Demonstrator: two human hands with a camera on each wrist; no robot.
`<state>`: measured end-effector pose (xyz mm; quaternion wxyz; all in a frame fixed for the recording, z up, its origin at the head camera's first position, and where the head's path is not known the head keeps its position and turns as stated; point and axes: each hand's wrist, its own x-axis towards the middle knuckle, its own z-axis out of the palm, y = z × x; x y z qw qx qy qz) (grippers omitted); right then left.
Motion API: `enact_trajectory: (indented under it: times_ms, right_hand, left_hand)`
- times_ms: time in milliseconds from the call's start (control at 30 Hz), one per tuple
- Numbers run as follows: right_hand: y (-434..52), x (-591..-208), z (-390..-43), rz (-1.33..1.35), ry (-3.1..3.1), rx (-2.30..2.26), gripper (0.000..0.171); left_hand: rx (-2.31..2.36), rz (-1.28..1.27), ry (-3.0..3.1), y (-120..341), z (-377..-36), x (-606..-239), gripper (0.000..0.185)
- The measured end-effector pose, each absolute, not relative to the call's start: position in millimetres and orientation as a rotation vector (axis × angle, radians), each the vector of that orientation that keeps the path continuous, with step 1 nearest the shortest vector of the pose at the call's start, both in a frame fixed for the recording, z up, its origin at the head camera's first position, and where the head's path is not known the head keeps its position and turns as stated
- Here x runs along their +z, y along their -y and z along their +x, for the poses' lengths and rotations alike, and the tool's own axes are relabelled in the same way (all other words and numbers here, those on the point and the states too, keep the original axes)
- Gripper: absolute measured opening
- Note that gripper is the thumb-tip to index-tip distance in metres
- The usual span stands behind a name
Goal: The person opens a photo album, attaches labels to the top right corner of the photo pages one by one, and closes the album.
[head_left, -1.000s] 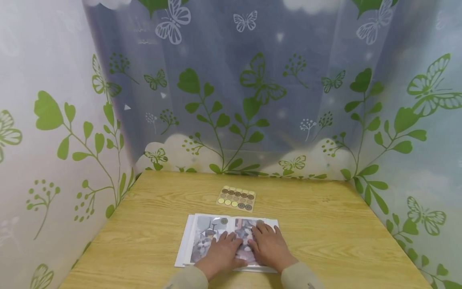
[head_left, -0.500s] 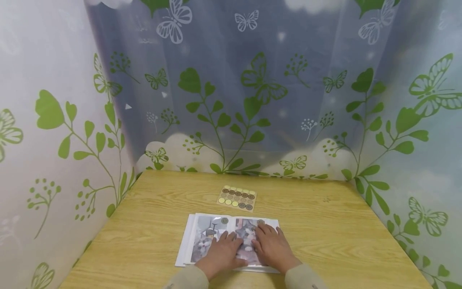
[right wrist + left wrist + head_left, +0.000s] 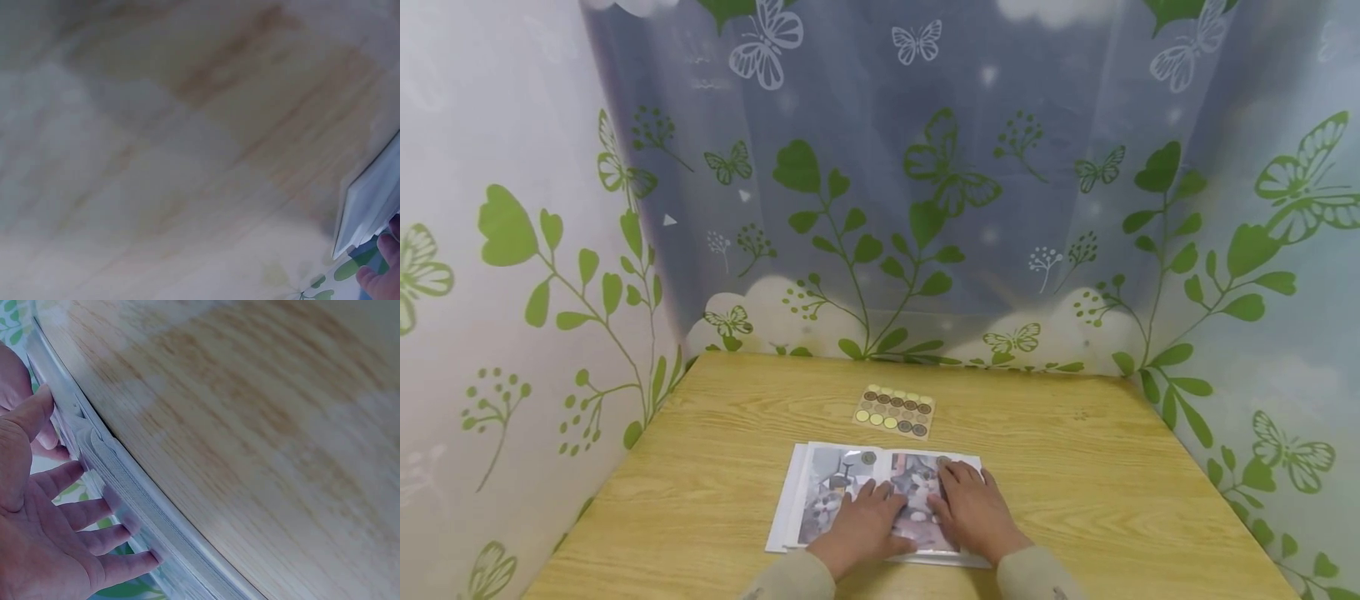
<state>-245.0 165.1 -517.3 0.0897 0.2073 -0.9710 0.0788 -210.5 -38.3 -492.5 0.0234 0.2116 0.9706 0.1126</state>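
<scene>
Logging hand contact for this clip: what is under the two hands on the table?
Both the left hand and right hand rest flat on printed pictures stacked on white sheets. The parts of the pictures beneath the palms are covered.

Both hands cover the lower middle of the photo sheets (image 3: 842,492), hiding the print beneath. The head view's bottom edge cuts off both sleeves. The dots on the sticker sheet (image 3: 894,412) are too small to read. The right wrist view is blurred, with only fingertips (image 3: 382,278) showing at its corner; the left hand (image 3: 37,519) is cropped at the left edge.
</scene>
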Motion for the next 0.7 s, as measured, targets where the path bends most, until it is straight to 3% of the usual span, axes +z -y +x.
enact_trajectory:
  times_ms: [700]
  right_hand:
    - [-158.0, -516.0, -252.1, 0.546, 2.917, 0.271, 0.059]
  left_hand:
    - [0.323, 0.660, -3.019, 38.6, -210.5, -491.1, 0.070]
